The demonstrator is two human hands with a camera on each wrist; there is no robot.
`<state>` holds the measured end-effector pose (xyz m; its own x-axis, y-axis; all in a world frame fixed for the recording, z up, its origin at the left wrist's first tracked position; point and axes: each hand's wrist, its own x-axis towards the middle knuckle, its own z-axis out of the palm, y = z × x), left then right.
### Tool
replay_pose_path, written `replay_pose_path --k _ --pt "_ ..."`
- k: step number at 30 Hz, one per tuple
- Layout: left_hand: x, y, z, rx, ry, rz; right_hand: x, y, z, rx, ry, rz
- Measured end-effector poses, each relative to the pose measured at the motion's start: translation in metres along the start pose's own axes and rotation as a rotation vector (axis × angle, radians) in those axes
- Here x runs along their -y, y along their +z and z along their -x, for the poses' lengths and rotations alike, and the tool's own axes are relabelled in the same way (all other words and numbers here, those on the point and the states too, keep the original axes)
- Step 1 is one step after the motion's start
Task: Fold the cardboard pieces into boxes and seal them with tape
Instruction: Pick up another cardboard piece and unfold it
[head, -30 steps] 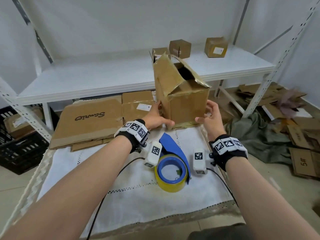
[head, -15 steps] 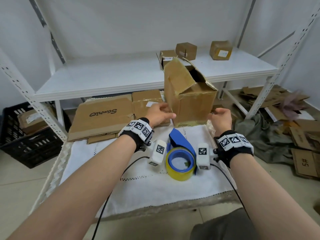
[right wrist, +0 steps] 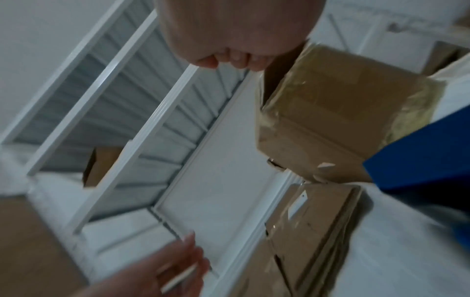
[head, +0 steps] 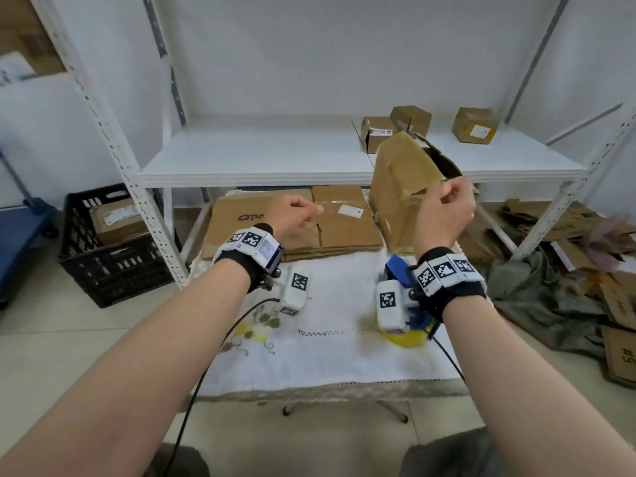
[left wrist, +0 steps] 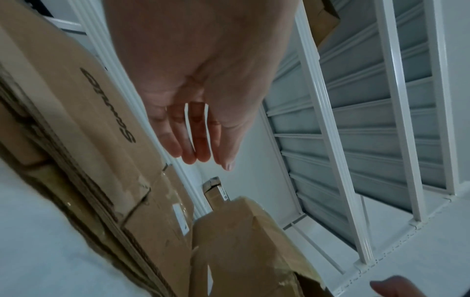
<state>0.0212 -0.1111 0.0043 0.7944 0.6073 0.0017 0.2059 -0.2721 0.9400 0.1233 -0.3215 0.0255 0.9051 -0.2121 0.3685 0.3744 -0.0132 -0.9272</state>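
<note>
A worn brown cardboard box (head: pixel 402 187) stands upright at the far edge of the white-clothed table (head: pixel 327 356), its top flaps raised and loose. My left hand (head: pixel 296 213) hovers over the flat cardboard stack (head: pixel 344 228) to the box's left, fingers (left wrist: pixel 201 146) straight and empty. My right hand (head: pixel 445 208) is raised in front of the box's upper right side, fingers (right wrist: pixel 230 58) curled beside the flap edge, with nothing visible in them. A blue-handled tape dispenser (head: pixel 395 265) with a yellow roll (head: pixel 407 339) lies under my right wrist, partly hidden.
A white metal shelf (head: pixel 275 160) behind the table carries three small boxes (head: pixel 409 118). A black crate (head: pixel 103 256) sits on the floor at the left. Cardboard scraps (head: pixel 612 304) and a green cloth (head: pixel 537 297) cover the floor at the right.
Both hands have let go of the box, which stays standing. My left hand moved left over the flat cardboard and my right hand rose with curled fingers. The view turned left.
</note>
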Motion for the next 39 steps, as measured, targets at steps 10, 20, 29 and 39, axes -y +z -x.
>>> replay_pose_path --k 10,20,29,39 --pt "0.045 -0.067 -0.013 -0.15 -0.088 -0.103 -0.02 0.078 0.035 0.474 0.062 0.378" --pt "0.084 -0.088 -0.032 -0.276 -0.391 -0.253 -0.065 0.107 0.023 0.786 0.308 0.875" --pt "0.101 -0.1 -0.037 -0.414 -0.526 -0.207 -0.074 0.11 0.017 0.716 0.359 0.979" --pt "0.105 -0.125 -0.036 -0.495 -0.632 -0.095 -0.056 0.106 0.006 0.536 0.414 0.528"
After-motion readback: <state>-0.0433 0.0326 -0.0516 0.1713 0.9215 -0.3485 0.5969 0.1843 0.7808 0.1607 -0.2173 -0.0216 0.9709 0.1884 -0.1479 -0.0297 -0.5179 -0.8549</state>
